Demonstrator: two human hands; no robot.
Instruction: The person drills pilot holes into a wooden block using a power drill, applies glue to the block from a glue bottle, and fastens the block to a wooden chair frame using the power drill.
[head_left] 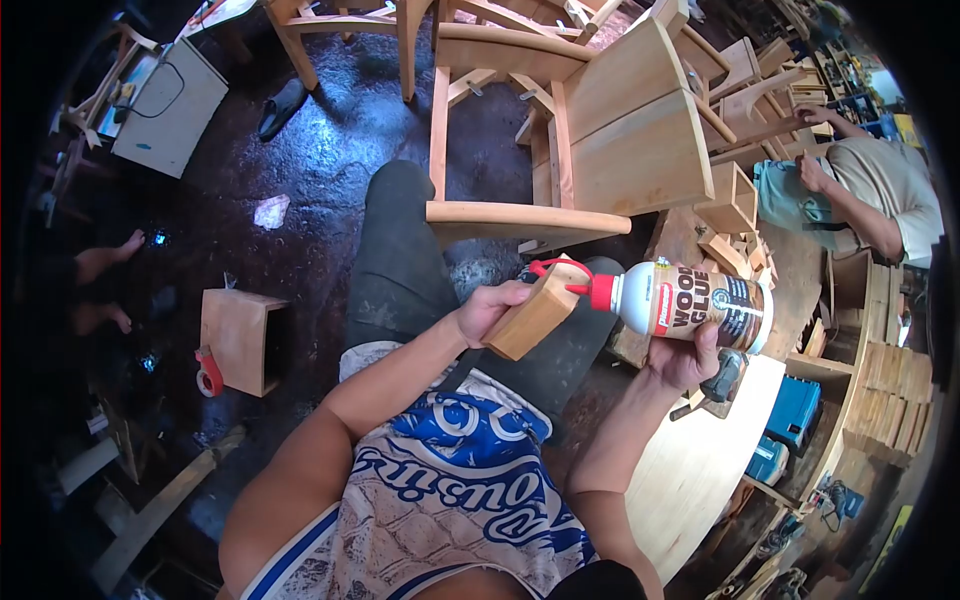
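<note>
My left hand (492,312) grips a short wooden block (537,318) above my lap. In my right hand (688,358) lies a white wood glue bottle (700,305), tipped on its side with its red nozzle (592,291) pointing left. The nozzle's tip meets the upper part of the block's right face, as far as I can tell; whether glue is coming out is too small to see. A red cap strap loops above the nozzle, partly behind the block.
A wooden chair frame (530,215) with a broad panel stands just ahead of my knees. To the right are a workbench (790,290) with wood offcuts and a pale board (700,450). A wooden box (235,335) with red tape (208,374) sits at left. Another person (875,190) is at far right.
</note>
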